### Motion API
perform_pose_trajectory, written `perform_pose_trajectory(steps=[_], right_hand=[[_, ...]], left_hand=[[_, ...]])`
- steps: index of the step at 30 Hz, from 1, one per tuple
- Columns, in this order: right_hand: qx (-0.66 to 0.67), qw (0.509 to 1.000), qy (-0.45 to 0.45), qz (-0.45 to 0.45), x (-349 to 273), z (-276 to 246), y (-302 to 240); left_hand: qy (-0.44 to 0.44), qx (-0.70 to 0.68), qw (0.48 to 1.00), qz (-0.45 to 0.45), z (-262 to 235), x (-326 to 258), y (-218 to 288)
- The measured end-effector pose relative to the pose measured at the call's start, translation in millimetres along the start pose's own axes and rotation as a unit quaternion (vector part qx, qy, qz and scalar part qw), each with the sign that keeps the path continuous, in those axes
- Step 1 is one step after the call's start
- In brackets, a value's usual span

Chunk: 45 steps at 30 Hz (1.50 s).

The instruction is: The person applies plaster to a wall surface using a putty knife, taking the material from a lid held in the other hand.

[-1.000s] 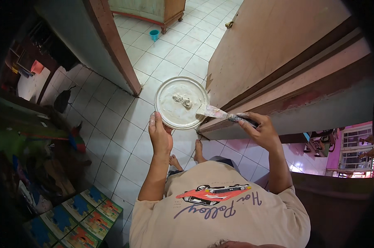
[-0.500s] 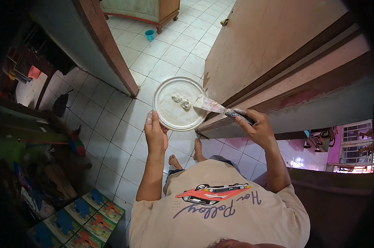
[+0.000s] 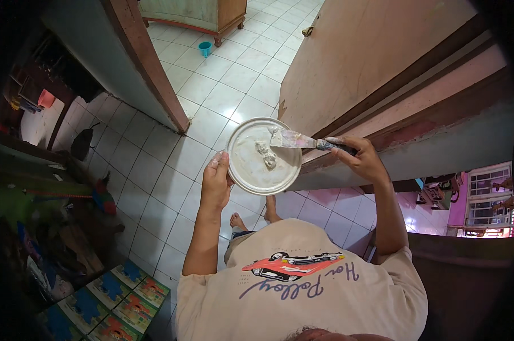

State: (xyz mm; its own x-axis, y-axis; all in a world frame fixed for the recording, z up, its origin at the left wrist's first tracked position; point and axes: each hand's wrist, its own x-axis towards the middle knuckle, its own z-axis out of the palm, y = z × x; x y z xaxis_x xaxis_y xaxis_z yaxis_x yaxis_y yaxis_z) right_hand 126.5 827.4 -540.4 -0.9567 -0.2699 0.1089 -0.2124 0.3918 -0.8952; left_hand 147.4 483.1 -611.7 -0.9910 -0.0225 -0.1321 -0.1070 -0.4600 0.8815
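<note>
The fingers of the right hand (image 3: 366, 161) close around the dark handle of a putty knife (image 3: 298, 140), the index lying along it. The left hand (image 3: 215, 184) grips the left edge of a round white lid (image 3: 243, 161); its fingertips are smudged white, and those underneath are hidden. The blade reaches leftward over the lid's far right part, pale paste on its tip — whether it touches the surface, I cannot tell. A lump of paste (image 3: 266, 156) sits near the lid's middle, just beside the blade. The lid is in front of the beige shirt (image 3: 325, 301), above the tiled floor (image 3: 155, 190). Right of it stands a brown door (image 3: 376, 62); well beyond, a turquoise cup (image 3: 205, 50) stands near a cabinet (image 3: 183, 14).
</note>
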Motion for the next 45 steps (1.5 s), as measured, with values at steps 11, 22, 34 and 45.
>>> perform_pose_trajectory(steps=[11,22,34,45], right_hand=[[-0.029,0.999,-0.026,0.037,15.8,-9.1,0.7],[-0.144,0.985,-0.096,-0.015,70.8,-26.1,-66.3],[-0.135,0.990,0.009,-0.045,78.8,20.0,-99.6],[-0.157,0.950,-0.023,-0.268,53.6,52.9,-110.4]], left_hand=[[-0.060,0.057,0.996,-0.039,-5.4,3.8,15.4],[-0.062,0.093,0.989,-0.097,-6.7,10.1,21.9],[-0.049,0.091,0.992,-0.077,-6.8,9.2,11.1],[-0.061,0.082,0.993,-0.056,-3.2,19.1,7.3]])
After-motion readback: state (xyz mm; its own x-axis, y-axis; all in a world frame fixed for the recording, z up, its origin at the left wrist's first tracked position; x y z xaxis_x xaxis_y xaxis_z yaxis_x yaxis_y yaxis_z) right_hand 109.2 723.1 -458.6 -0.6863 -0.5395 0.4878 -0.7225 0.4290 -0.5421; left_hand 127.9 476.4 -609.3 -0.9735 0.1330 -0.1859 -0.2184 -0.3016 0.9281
